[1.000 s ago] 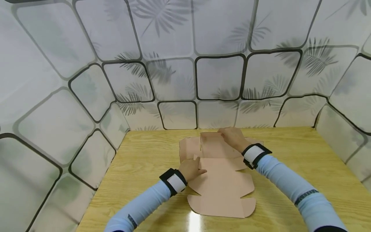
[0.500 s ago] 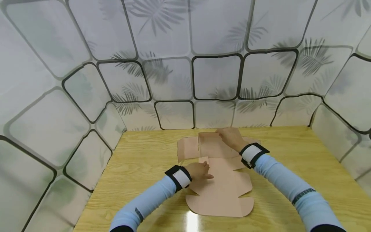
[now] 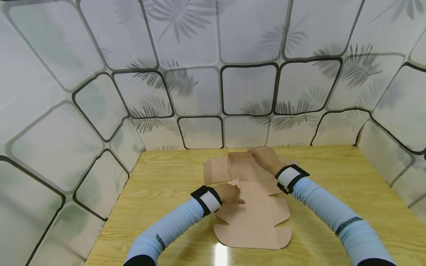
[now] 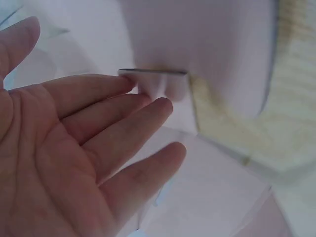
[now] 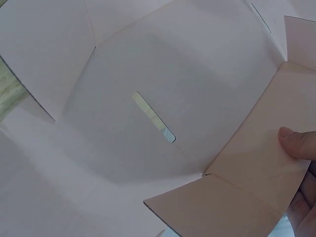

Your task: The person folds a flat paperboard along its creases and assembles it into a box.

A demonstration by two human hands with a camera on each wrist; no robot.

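Cardboard box (image 3: pixel 254 221) lies unfolded on the wooden table (image 3: pixel 173 166), with its far flap (image 5: pixel 256 148) tilted up. The right hand (image 3: pixel 265 158) pinches that far flap, thumb on one face and fingers behind it. The left hand (image 3: pixel 229 194) has its fingers stretched out, a little apart, with the tips right by a small flap (image 4: pixel 178 113). Gray leaves (image 3: pixel 183 14) show on the pale wall (image 3: pixel 199 92) behind.
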